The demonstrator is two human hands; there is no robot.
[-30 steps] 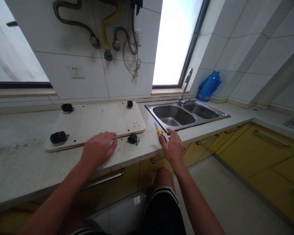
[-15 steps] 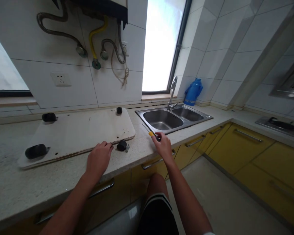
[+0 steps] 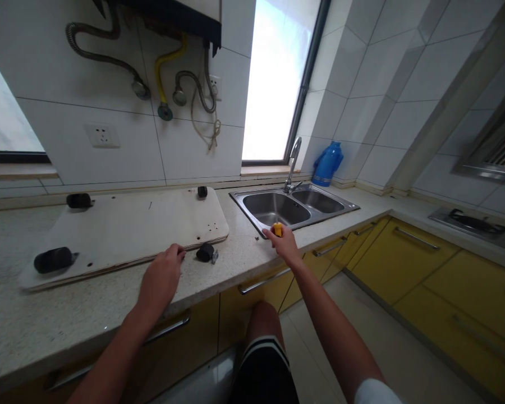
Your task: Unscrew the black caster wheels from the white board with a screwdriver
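Right grip [image 3: 285, 243] clasps the screwdriver [image 3: 278, 229] beside the sink [image 3: 278, 207]! Left grip [image 3: 162, 276] rests by the board [image 3: 138, 230], near a wheel [image 3: 204, 252]; whether it's pinching anything, can't tell.

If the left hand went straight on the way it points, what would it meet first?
Likely the white board, at its near edge, just ahead of the left hand; whether they already touch is unclear. The black caster lies right of that line.
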